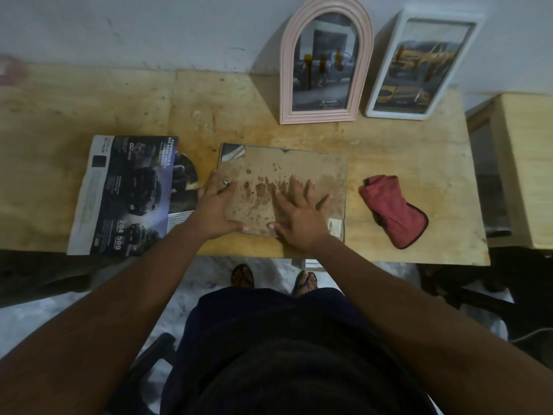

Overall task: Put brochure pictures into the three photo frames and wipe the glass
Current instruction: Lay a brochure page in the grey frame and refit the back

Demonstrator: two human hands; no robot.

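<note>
Three photo frames are on show, and the one being handled lies face down on the wooden bench [89, 109], its stained brown backing board [314, 172] turned up. This face-down frame is the landmark for everything else.

The left hand [215, 205] rests over the board's near left corner. Its fingers [214, 178] lie fairly straight along the left edge, with the thumb along the near edge; they are not curled round anything. A small metal tab [225, 182] sits just beside the forefinger. The right hand [299, 217] lies palm down on the near middle of the board, its fingers spread wide and flat, holding nothing. A pale sticker [334, 227] shows at the board's near right corner, just beside that hand. At the far left corner a shiny patch [232, 152] shows where the board does not cover the frame.

Left of the face-down frame, just beside it, lies the open brochure [128, 193], dark pages with vehicle pictures facing up. To the right, apart from it, lies a crumpled red cloth [395, 211]. Beyond the frame, leaning on the wall [149, 31], stand the pink arched frame [317, 116] and, right of that, the white rectangular frame [398, 113], each with a vehicle picture behind glass.
</note>
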